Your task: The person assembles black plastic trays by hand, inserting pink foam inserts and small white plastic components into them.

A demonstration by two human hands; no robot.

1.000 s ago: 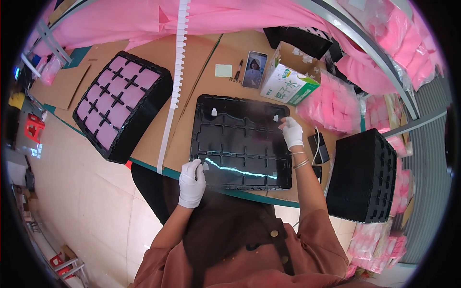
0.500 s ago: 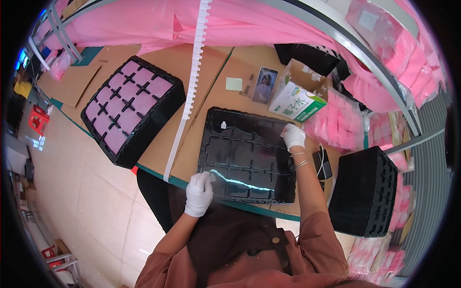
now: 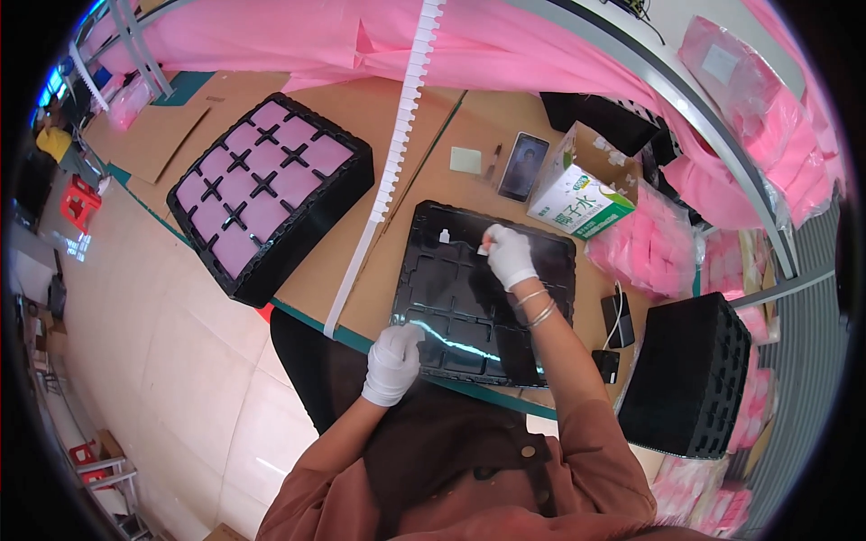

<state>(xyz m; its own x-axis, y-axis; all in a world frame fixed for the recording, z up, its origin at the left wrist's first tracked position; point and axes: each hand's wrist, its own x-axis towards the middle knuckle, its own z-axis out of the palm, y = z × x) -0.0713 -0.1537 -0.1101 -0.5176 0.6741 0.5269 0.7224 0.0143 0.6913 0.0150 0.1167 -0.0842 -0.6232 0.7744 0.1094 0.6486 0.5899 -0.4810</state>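
Note:
A shiny black plastic tray [image 3: 451, 311] with a grid of raised ribs lies flat on the table in front of me. One small white bottle-shaped piece [image 3: 444, 236] rests in its far left part. My right hand [image 3: 511, 257], in a white glove, reaches over the tray and pinches a similar small white piece [image 3: 483, 252] to the right of the first. White-gloved too, my left hand [image 3: 394, 359] is at the tray's near left corner with its fingers closed. What those fingers hold, if anything, I cannot make out.
A deep black tray stack with pink pads [image 3: 262, 185] stands left of a long white notched strip [image 3: 388, 180]. Beyond my tray lie a yellowish paper [image 3: 465, 160], a phone [image 3: 523, 166] and an open carton [image 3: 585, 191]. Black trays [image 3: 686, 374] stand at the right.
My right hand has moved left from the tray's far right corner to its far middle, now with a small white piece at the fingertips. My left hand stays by the near left corner.

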